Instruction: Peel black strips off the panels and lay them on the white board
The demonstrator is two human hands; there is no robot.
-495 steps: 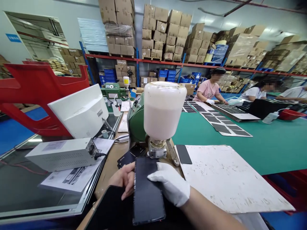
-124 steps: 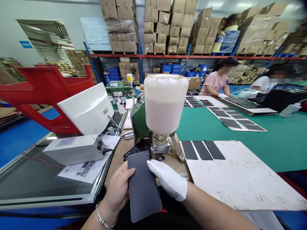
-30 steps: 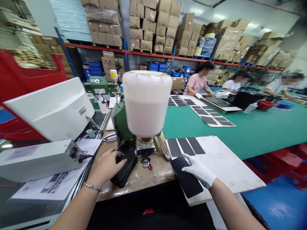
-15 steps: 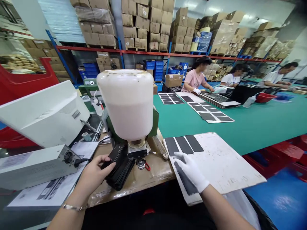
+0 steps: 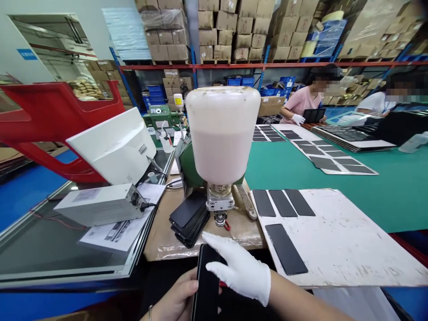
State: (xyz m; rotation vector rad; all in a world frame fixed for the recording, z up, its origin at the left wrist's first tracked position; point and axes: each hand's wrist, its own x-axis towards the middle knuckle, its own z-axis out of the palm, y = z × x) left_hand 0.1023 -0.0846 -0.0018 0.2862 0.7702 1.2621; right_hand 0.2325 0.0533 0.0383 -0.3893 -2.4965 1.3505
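A: Layout?
B: Long green-topped table (image 5: pixel 270 167) is running behind. Smudged white rectangular board (image 5: pixel 351 240) is lying at right, carrying four flat black rectangular panels (image 5: pixel 283 203), spaced, probably so they aren't touching. Brown-covered bench (image 5: pixel 160 243) is bearing an upturned milky plastic bottle (image 5: pixel 222 147), likely inverted so fluid feeds down, and an uneven black panel stack (image 5: pixel 191 218), probably kept within left reach.
A: Hands?
B: Held glossy black panel (image 5: pixel 206 285) is sitting below the bench edge. Bare left hand (image 5: pixel 180 295) is clamping its long sides, probably sparing the face. White-gloved right hand (image 5: pixel 244 269) is laying its thumb over the face; pinching or just touching, can't tell.
A: Edges?
B: Bench's front edge is running close beyond the held panel. Board's left edge is leaving the nearest panel a thin margin; white surface is stretching rightward.
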